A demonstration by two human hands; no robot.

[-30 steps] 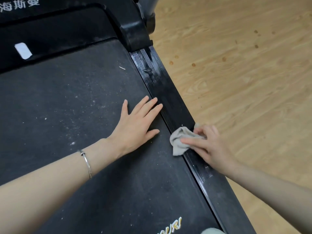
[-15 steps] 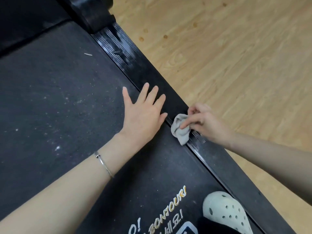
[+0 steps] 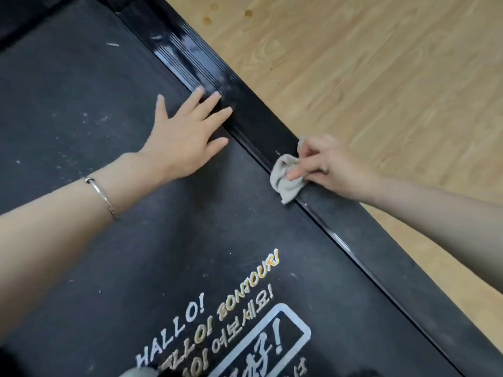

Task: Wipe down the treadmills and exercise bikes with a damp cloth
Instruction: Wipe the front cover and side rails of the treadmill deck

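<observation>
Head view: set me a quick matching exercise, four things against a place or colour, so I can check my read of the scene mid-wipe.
Things:
1 left hand
2 cloth
3 bracelet
4 floor

Place or colour:
A held by the right hand on the rail
B light wood
C flat on the belt, fingertips reaching the rail
D thin, silver-coloured

Pairs: 1-C, 2-A, 3-D, 4-B.

head view | faces steeply down | near treadmill belt | frame seemingly tilted
</observation>
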